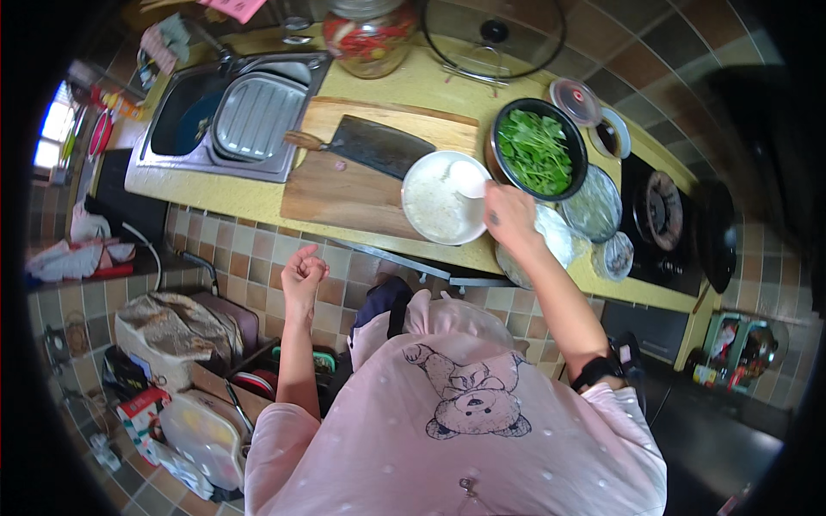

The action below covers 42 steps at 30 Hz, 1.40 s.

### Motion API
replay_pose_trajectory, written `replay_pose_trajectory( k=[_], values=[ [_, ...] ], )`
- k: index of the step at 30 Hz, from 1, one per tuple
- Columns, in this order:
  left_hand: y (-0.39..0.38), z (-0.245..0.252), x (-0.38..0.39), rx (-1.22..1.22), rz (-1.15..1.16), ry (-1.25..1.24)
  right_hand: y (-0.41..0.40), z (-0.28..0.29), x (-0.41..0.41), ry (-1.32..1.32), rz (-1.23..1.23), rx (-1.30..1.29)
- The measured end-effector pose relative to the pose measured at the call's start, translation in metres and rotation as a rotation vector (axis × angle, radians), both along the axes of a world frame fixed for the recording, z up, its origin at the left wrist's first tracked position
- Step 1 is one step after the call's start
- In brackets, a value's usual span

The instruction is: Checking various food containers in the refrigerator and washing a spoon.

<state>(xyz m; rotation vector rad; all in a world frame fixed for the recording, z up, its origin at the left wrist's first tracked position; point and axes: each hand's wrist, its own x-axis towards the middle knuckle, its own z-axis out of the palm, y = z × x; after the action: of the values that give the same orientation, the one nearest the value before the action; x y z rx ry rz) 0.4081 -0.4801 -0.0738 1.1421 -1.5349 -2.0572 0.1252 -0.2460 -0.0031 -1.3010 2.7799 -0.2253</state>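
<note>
My right hand [510,216] grips the handle of a white spoon [467,179]. Its bowl rests inside a white bowl [413,219] filled with a pale, whitish food that I cannot identify. The bowl stands on the right end of a wooden cutting board [335,200]. Behind it on the board lies a cleaver [381,145] with a dark blade and a wooden handle. To the bowl's right is a dark-lined pot [492,145] full of green leafy vegetables [541,151]. My left hand [303,274] hangs in the air before the counter, empty, its fingers loosely curled.
A steel sink [293,164] with a ribbed drain tray [258,119] is at left. A jar of pickled vegetables [368,39] and a glass lid [493,32] stand behind. Film-covered bowls [590,203], a cup of dark liquid [610,135] and a gas burner [663,209] are at right.
</note>
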Motion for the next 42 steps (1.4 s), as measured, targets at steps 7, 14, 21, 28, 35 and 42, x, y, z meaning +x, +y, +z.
replay_pose_trajectory(
  k=[7, 14, 21, 28, 35, 42],
  values=[
    [-0.009, -0.009, 0.022, 0.106, 0.155, 0.023, -0.027, -0.022, 0.028, 0.015, 0.081, 0.084],
    [-0.032, -0.031, 0.036, 0.118, 0.190, -0.005, -0.012, 0.002, 0.017, 0.036, 0.016, -0.071],
    [-0.204, -0.012, -0.002, -0.150, 0.119, -0.026, 0.040, 0.004, 0.045, -0.328, -0.371, -0.232],
    [-0.495, 0.023, -0.037, -1.204, 0.451, -1.312, 0.082, 0.012, 0.044, -0.376, -0.610, -0.527],
    [-0.311, -0.047, -0.135, -0.807, -0.201, 0.118, 0.151, 0.033, 0.096, -0.097, -0.889, -0.143],
    [0.009, 0.063, -0.154, -0.748, -0.765, 0.179, 0.166, 0.019, 0.085, -0.018, -0.737, 0.155]
  ],
)
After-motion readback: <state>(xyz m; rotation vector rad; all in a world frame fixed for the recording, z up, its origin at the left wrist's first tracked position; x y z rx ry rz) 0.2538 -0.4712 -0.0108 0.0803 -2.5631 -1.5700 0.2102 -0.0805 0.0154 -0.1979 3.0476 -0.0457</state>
